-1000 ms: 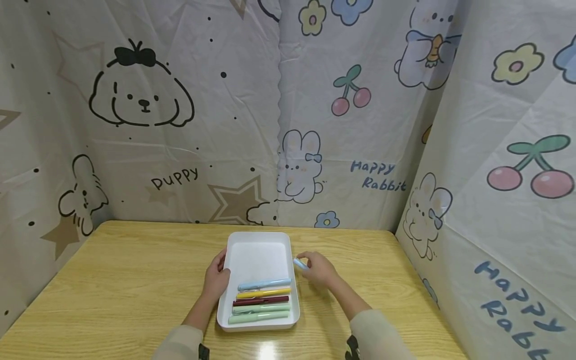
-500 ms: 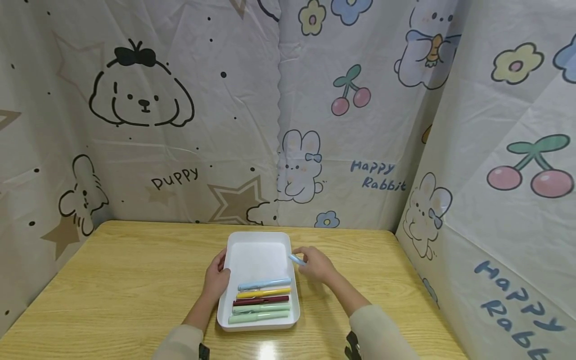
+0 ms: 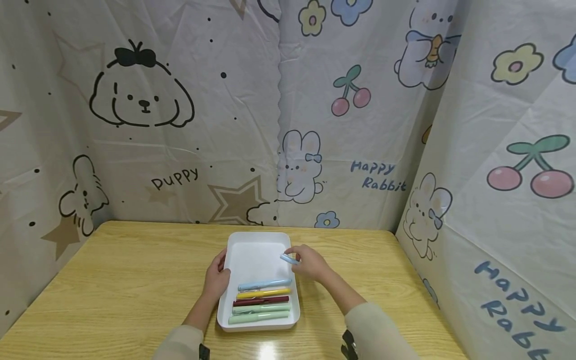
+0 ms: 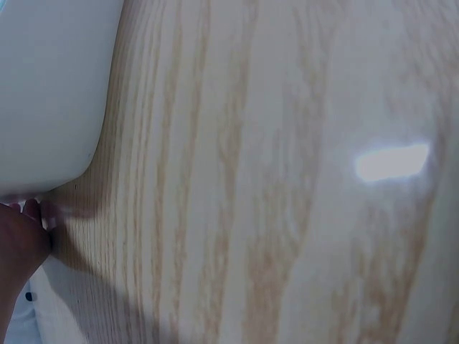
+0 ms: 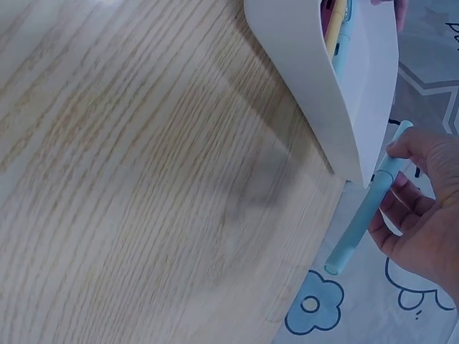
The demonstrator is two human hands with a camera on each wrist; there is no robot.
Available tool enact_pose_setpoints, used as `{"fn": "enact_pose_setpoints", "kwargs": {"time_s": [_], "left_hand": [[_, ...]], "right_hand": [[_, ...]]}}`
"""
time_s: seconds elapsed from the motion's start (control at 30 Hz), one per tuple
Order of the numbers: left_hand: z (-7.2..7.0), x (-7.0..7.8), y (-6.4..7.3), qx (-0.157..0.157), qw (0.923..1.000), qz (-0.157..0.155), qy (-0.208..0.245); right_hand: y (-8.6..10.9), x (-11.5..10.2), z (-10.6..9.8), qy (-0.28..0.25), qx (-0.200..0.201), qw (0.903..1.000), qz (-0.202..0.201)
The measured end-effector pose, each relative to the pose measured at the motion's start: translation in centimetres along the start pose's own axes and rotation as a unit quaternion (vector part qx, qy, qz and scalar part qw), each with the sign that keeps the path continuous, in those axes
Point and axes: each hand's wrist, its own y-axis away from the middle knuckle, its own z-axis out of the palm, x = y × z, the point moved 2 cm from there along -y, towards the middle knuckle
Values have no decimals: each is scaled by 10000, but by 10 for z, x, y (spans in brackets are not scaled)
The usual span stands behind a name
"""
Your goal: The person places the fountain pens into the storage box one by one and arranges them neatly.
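A white tray (image 3: 256, 252) lies lengthwise on the table. My left hand (image 3: 216, 281) holds its left side, thumb at the rim and fingers along the outer wall; in the left wrist view only part of that hand (image 4: 20, 240) shows by the tray's corner. My right hand (image 3: 310, 262) pinches a light blue pen (image 3: 288, 259) between thumb and fingers, over the tray's right rim. The right wrist view shows this capped pen (image 5: 358, 222) slanting past the tray's edge. Inside the tray's near half lie a light blue pen (image 3: 264, 284), a yellow pen (image 3: 264, 293), a dark red pen (image 3: 261, 301) and two light green pens (image 3: 258, 317).
The wooden table (image 3: 135, 285) extends to both sides of the tray. A printed cloth (image 3: 180, 140) with puppies, rabbits and cherries hangs behind it, and another cloth panel (image 3: 508, 230) closes off the right side.
My right hand has moved left with the light blue pen, from beside the tray to over its right rim. The left hand, the tray and the pens in it have stayed put.
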Motion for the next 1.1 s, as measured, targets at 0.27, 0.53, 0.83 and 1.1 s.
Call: {"fn": "enact_pose_setpoints", "kwargs": {"time_s": [0.27,0.53,0.83,1.1], "left_hand": [[-1,1,1,26,10000,51,-2],[-1,1,3,49,9999,90,-25],[-1,1,2,61,9999,108,-9],[0,2,3,80,9999,75,38]], "right_hand": [[-2,-13,2,-11,-131,9998,-178],[-4,-23,5,35,-240,9988,-414],[-6,-36,9,218,-363,9982,-432],[-8,-47,13,305,-387,9967,-638]]}}
